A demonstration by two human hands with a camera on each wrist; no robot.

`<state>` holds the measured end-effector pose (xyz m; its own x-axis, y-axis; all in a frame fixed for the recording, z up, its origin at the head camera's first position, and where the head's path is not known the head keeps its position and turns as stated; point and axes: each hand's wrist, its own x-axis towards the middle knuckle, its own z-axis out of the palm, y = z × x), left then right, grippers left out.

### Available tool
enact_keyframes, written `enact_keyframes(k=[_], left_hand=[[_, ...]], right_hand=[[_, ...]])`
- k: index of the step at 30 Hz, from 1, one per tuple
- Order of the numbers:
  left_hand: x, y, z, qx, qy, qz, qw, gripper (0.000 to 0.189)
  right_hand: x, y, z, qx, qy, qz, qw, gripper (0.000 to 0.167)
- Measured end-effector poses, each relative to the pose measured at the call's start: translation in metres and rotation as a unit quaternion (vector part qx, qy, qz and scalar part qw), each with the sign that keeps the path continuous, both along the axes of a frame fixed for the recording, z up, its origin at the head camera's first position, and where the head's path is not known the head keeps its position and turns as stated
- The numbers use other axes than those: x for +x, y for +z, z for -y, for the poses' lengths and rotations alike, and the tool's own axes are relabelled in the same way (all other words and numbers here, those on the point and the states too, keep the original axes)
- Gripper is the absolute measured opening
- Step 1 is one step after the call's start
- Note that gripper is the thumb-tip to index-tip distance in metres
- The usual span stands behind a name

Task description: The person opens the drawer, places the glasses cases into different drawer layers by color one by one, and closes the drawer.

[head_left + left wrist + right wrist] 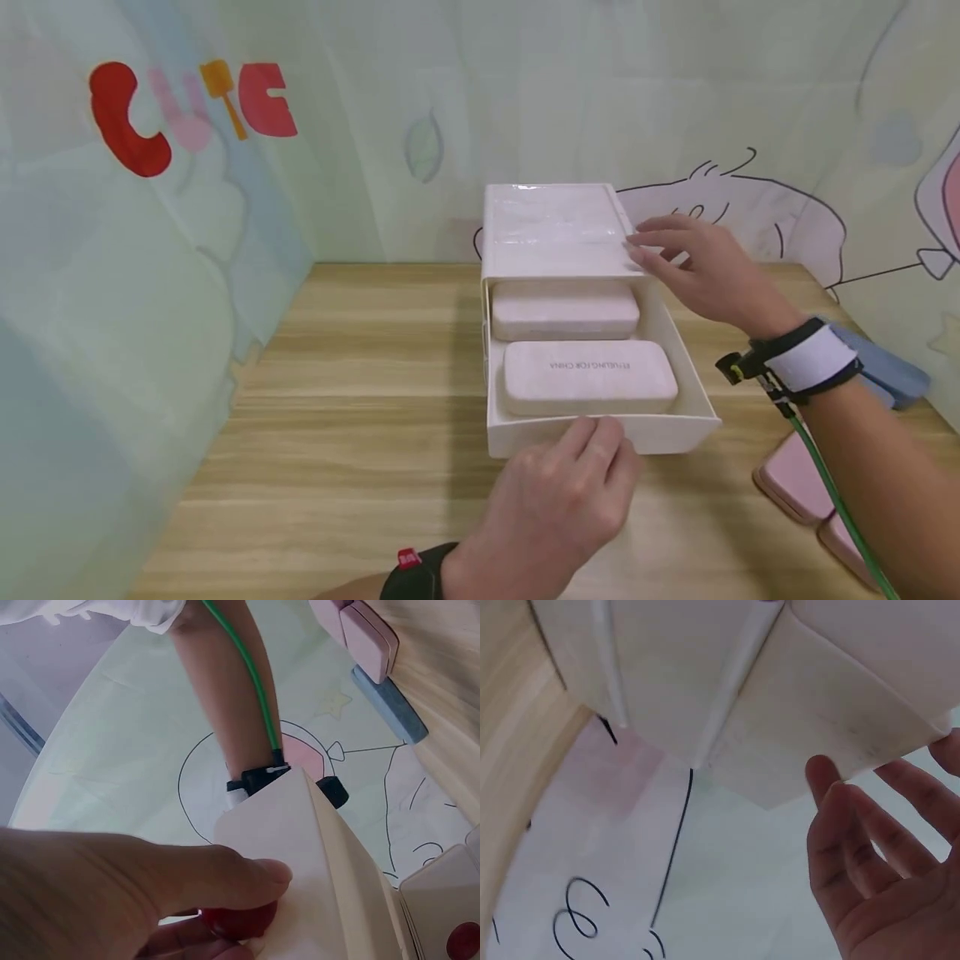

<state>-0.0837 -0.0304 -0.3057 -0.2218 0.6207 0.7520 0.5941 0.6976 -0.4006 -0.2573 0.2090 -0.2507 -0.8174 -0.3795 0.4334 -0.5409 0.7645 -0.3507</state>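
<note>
A white drawer box (558,229) stands near the back wall with its drawer (686,433) pulled out toward me. Two pale pink eyeglass cases lie in the drawer: the front case (591,387) bears printed lettering, and the back case (564,312) sits partly under the box top. My left hand (558,500) is at the drawer front; in the left wrist view its thumb and fingers pinch a round red knob (238,921). My right hand (708,267) touches the box's right side with its fingertips, its fingers loosely bent.
Pink cases (798,479) lie at the right, partly behind my right forearm. A blue case (892,375) lies beyond them by the right wall. Another red knob (465,941) shows on a white front in the left wrist view. Printed cloth walls (420,208) enclose the wooden table (337,417).
</note>
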Motion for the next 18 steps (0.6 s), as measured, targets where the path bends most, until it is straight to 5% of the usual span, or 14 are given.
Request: enact_keyframes(k=[5, 18], left_hand=[[-0.002, -0.001, -0.002, 0.009, -0.002, -0.016, 0.9998, 0.029], [0.003, 0.001, 0.0, -0.011, 0.003, 0.01, 0.9999, 0.033]], right_hand=[[-0.007, -0.014, -0.002, -0.045, 0.004, -0.012, 0.9989, 0.035], [-0.007, -0.034, 0.003, -0.149, -0.021, -0.018, 0.9884, 0.035]])
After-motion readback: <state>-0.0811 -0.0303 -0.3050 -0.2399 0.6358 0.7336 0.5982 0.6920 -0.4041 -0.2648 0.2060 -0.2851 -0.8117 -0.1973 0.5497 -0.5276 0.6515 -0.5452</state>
